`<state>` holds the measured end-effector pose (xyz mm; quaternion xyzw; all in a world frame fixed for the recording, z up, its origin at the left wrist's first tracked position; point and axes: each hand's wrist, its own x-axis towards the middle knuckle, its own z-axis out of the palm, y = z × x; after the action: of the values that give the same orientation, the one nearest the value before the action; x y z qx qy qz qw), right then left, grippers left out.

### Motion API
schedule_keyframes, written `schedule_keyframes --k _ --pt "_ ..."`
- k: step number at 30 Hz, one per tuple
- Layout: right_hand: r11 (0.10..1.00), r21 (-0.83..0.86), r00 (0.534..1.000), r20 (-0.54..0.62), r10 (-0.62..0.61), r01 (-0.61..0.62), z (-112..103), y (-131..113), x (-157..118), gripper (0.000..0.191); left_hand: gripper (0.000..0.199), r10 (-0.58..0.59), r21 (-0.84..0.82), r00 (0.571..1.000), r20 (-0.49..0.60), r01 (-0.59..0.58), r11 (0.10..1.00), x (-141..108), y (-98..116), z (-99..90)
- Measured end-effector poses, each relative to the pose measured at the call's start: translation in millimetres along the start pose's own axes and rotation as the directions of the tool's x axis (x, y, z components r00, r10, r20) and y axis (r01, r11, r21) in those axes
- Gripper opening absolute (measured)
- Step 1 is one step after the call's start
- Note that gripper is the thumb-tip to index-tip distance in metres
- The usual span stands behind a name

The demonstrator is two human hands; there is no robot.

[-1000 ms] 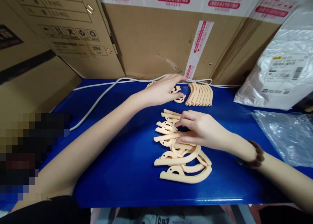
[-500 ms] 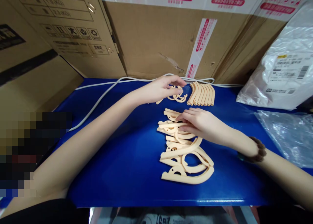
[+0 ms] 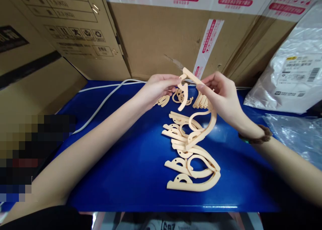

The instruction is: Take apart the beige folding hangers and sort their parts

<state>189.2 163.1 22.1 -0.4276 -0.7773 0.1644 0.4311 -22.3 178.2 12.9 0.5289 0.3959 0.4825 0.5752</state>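
Note:
A folding beige plastic hanger [image 3: 213, 117] hangs from my right hand [image 3: 222, 96], whose thumb and fingers pinch its upper arm. My left hand [image 3: 161, 85] pinches a small beige hook piece [image 3: 185, 96] beside the raised end of that arm. Below them, several folded beige hangers [image 3: 196, 186] overlap in a column on the blue table. Behind my hands lie a row of curved beige arms [image 3: 200, 101], partly hidden by my right hand, a small heap of beige hooks [image 3: 178, 95], and several short curved pieces [image 3: 164, 101].
Cardboard boxes [image 3: 156, 39] stand along the back of the blue table [image 3: 120, 169]. A white cable [image 3: 107, 101] runs over its left and rear. At the right are a white plastic parcel [image 3: 279, 75] and a clear plastic bag [image 3: 294, 139].
My right hand has lifted a hanger from the column and moved up. My left hand has moved slightly left from above the hooks and now holds a piece.

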Motion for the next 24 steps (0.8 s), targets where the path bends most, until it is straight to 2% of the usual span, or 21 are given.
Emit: schedule_keyframes --k 2,5,7,10,16,18,21,22,24 --pt "0.952 -0.294 0.996 0.014 -0.088 0.088 -0.4 -4.3 6.6 0.014 0.017 0.063 0.115 0.998 -0.005 -0.062 0.991 -0.5 2.8 2.6" --pt "0.718 -0.672 0.982 0.103 -0.156 0.184 2.3 -12.7 16.6 0.022 0.027 0.241 0.358 0.97 0.015 -0.231 0.905 -3.6 7.0 8.7" --pt "0.6 -0.767 0.973 0.191 -0.129 0.23 5.2 -15.7 22.9 0.027 0.027 0.367 0.51 0.93 0.037 -0.333 0.793 -5.8 9.0 11.5" --pt "0.544 -0.79 0.955 0.287 -0.081 0.284 8.7 -13.4 30.7 0.028 0.026 0.431 0.656 0.899 0.077 -0.371 0.657 -7.1 11.0 10.9" --pt "0.595 -0.745 0.926 0.379 0.005 0.301 10.3 -4.2 38.0 0.032 0.024 0.408 0.744 0.9 0.155 -0.378 0.551 -7.3 12.9 5.9" --pt "0.678 -0.679 0.919 0.394 0.013 0.282 6.9 -2.1 40.5 0.026 0.023 0.394 0.761 0.902 0.177 -0.379 0.527 -7.1 12.9 4.2" --pt "0.915 -0.381 0.914 0.404 0.037 0.132 -4.6 2.7 46.6 0.02 0.018 0.375 0.806 0.91 0.178 -0.353 0.475 -3.4 10.6 -3.4" --pt "0.962 -0.264 0.911 0.409 0.047 0.069 -9.7 4.6 48.8 0.022 0.018 0.345 0.827 0.924 0.167 -0.322 0.462 -0.9 8.8 -7.6" --pt "0.994 -0.109 0.907 0.416 0.066 -0.022 -20.1 8.1 52.5 0.027 0.023 0.25 0.87 0.96 0.129 -0.23 0.436 6.0 2.8 -18.2"
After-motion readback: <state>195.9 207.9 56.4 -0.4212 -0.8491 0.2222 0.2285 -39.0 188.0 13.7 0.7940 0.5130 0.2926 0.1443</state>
